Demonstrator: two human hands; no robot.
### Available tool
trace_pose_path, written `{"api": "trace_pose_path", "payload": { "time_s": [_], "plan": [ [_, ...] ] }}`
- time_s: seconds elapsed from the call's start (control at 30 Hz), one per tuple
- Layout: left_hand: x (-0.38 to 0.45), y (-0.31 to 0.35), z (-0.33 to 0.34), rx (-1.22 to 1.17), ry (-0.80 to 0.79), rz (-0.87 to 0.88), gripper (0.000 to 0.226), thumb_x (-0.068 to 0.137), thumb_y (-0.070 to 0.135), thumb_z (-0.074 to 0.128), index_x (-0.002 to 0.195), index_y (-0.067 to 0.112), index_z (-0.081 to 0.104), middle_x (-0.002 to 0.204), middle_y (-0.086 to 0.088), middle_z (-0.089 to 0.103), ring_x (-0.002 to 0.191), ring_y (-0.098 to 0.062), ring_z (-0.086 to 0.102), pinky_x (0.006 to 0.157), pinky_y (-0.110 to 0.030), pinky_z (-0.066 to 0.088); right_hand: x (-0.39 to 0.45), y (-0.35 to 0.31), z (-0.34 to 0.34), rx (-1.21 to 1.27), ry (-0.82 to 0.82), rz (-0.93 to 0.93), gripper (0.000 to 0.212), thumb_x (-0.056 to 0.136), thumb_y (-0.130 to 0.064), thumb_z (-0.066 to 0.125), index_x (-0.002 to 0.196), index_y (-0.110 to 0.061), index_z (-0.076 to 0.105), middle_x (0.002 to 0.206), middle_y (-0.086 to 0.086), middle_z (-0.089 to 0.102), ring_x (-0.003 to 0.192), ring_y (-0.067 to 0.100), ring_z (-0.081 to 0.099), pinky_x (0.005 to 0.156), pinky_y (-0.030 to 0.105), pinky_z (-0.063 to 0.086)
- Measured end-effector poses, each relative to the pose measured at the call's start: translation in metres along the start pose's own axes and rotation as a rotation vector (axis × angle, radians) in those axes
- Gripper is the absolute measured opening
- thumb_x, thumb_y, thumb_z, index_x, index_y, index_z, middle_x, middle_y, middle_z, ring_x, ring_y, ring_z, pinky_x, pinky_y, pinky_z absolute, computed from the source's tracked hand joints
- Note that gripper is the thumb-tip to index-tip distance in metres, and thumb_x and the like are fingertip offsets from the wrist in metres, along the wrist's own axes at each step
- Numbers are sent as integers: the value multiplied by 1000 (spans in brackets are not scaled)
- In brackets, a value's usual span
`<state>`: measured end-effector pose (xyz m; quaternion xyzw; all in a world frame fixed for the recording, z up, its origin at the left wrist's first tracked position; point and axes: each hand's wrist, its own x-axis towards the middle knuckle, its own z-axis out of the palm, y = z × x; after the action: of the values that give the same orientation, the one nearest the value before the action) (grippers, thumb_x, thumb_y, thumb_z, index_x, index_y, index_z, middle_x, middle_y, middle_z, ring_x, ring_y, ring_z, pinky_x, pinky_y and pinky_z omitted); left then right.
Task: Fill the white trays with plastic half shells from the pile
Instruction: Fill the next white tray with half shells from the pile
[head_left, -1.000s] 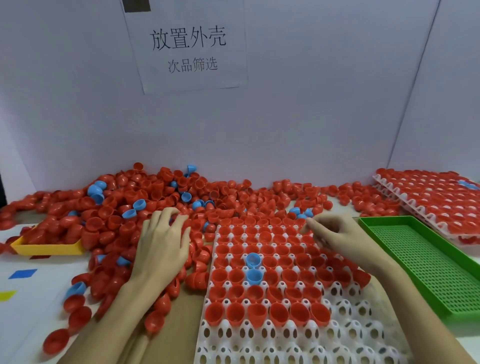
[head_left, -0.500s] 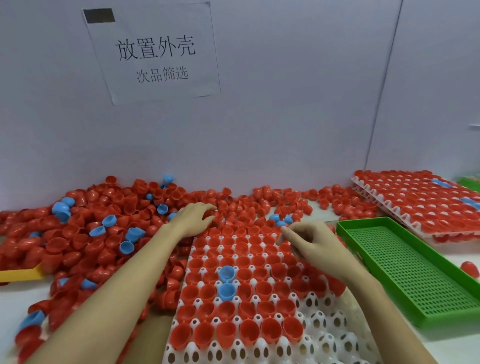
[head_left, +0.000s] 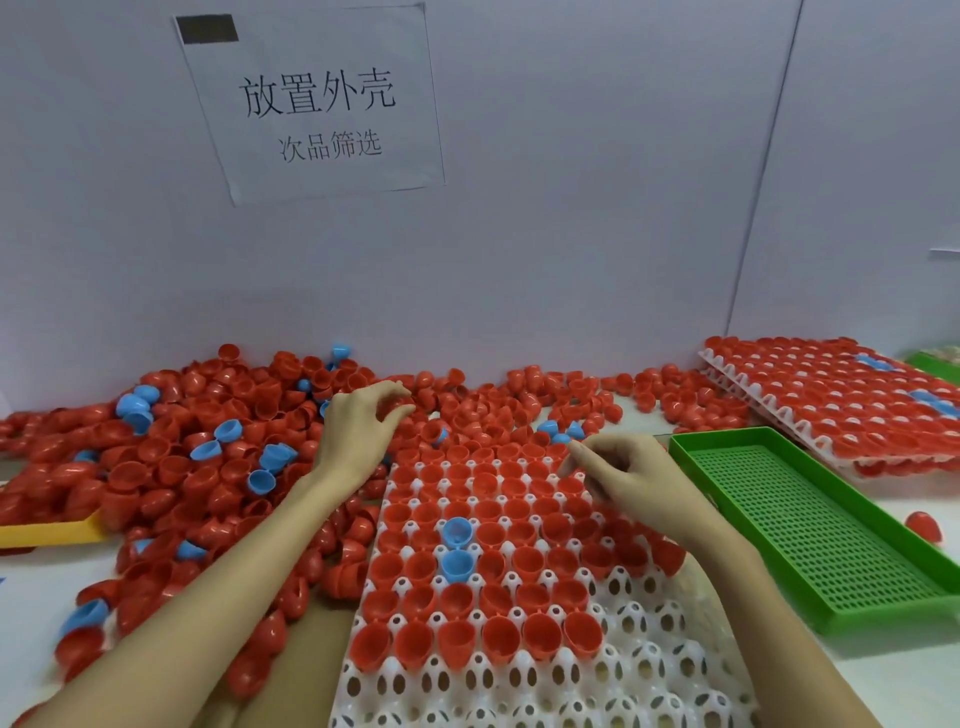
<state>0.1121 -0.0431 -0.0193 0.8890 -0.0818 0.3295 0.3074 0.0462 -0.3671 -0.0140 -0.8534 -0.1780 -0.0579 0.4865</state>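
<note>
The left hand (head_left: 363, 426) curls over the far pile (head_left: 208, 447), fingers closing on a red shell (head_left: 400, 402) to feed the white tray (head_left: 519, 675). The right hand (head_left: 634, 478) hovers loosely curled above the filled rows; whether it holds anything, I cannot tell.

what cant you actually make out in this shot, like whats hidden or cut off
- Head view: whether the left hand, fingers curled into the pile, holds a shell; the fingers hide it.
- What the right hand holds, if anything; its back faces the camera.
- The white tray: near end cut off by the bottom edge.
- The yellow tray: mostly buried under shells and cut by the left edge.
</note>
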Motion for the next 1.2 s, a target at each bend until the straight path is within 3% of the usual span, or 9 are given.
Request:
{"api": "trace_pose_path", "payload": {
  "time_s": [0.1, 0.2, 0.27, 0.37, 0.53, 0.67, 0.83, 1.07, 1.2],
  "plan": [
    [-33, 28, -20, -235, 81, -56, 21, 91, 24, 78, 112, 20, 79, 115, 8, 77, 107, -4, 71, 91, -10, 51, -5, -8, -6, 39, -20, 13, 33, 108, -36, 57, 89, -23, 81, 57, -4, 60, 51, 9, 50, 55, 18, 43],
    [-71, 60, -37, -683, 2, -245, 18, 93, 28, 75, 109, 23, 79, 108, 6, 79, 101, -11, 76, 86, -21, 60, -12, -22, -8, 111, -69, -14, 24, 106, -35, 61, 96, -27, 80, 66, -2, 66, 56, 10, 56, 57, 19, 47],
    [-91, 79, -44, -920, -67, -382, 18, 94, 31, 72, 106, 21, 81, 109, 0, 79, 101, -19, 77, 86, -21, 60, -17, -31, -6, 172, -140, -63, 13, 104, -30, 66, 111, -30, 77, 85, 0, 75, 71, 12, 69, 63, 20, 52],
    [-106, 95, -47, -1112, -231, -534, 26, 96, 37, 67, 105, 18, 81, 111, -8, 78, 106, -25, 76, 94, -29, 59, -22, -42, 2, 253, -282, -146, 37, 101, -23, 72, 136, -34, 66, 120, 0, 74, 106, 21, 75, 80, 29, 62],
    [-108, 103, -49, -1215, -389, -604, 37, 99, 46, 62, 110, 15, 80, 120, -10, 76, 111, -25, 74, 100, -34, 54, -26, -53, 35, 131, -181, -283, 38, 94, -16, 80, 129, -29, 71, 113, -4, 76, 105, 21, 75, 89, 43, 64],
    [-105, 101, -55, -1295, -447, -595, 44, 102, 49, 59, 115, 11, 78, 121, -17, 74, 115, -29, 72, 89, -28, 60, -26, -53, 39, 184, -148, -273, 30, 94, -19, 80, 123, -24, 74, 97, 1, 79, 87, 22, 77, 84, 35, 63],
    [-107, 102, -53, -1088, -430, -352, 27, 99, 31, 70, 125, 25, 70, 117, -12, 75, 107, -32, 74, 95, -32, 59, -26, -50, 34, 182, -140, -200, 33, 93, -36, 75, 122, -21, 74, 93, 4, 79, 86, 23, 77, 85, 46, 63],
    [-116, 103, -41, -1065, -344, -421, 35, 99, 43, 63, 120, 15, 64, 99, -15, 76, 83, -30, 74, 78, -30, 59, -28, -52, 30, 372, -221, -136, 29, 108, -34, 57, 133, -28, 69, 101, 5, 76, 91, 27, 76, 88, 35, 62],
    [-119, 102, -38, -1016, -397, -342, 31, 106, 42, 51, 117, 15, 61, 93, -14, 77, 78, -30, 74, 75, -27, 58, -28, -49, 30, 403, -368, -121, 30, 104, -29, 67, 134, -25, 68, 102, 12, 76, 92, 27, 75, 86, 30, 60]
  ]
}}
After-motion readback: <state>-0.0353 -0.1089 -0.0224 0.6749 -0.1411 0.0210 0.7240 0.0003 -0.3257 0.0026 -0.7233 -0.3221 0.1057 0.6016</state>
